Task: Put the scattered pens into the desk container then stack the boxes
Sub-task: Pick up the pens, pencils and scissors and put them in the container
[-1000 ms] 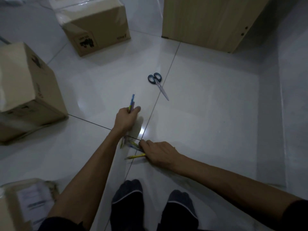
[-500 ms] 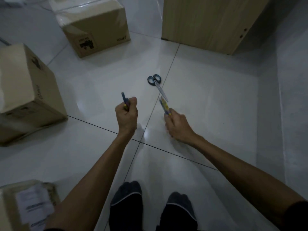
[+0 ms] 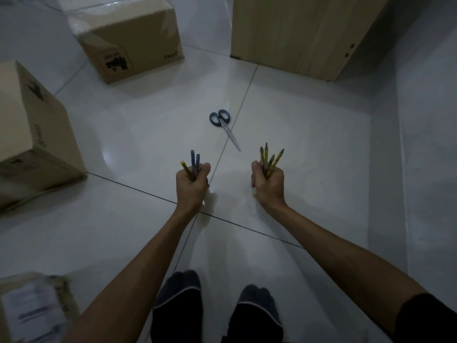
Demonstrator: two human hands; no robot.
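White glossy floor tiles (image 3: 296, 149) fill the view, crossed by thin dark grout lines. At twelve to one o'clock stands a pale wood cabinet (image 3: 296, 33), its base on the floor, two small holes on its shadowed right side. At nine o'clock sits the nearest big cardboard box (image 3: 32, 134), closed, with dark print on its side. Another cardboard box, the far box (image 3: 131, 38), rests at eleven o'clock, taped on top, a printed mark facing the camera. At seven o'clock, in the bottom corner, lies a third box (image 3: 34, 310) with a white paper label, blurred. Two bare forearms reach forward from the lower edge, a dark sleeve (image 3: 430, 318) showing on the right one. Two feet in dark socks (image 3: 178, 300) stand at six o'clock.

Near the centre, the left hand (image 3: 191, 185) is a closed fist around three pens (image 3: 194, 163), two blue and one yellow, their ends pointing up and away. Just to its right, apart from it, the right hand (image 3: 268, 184) is clenched on a fan of yellowish pens, the right bunch (image 3: 268, 157), tips splayed upward. Scissors (image 3: 223, 126) with blue-grey handles lie on the floor at twelve o'clock of the hands, blades shut and pointing toward the right hand, across a grout line.
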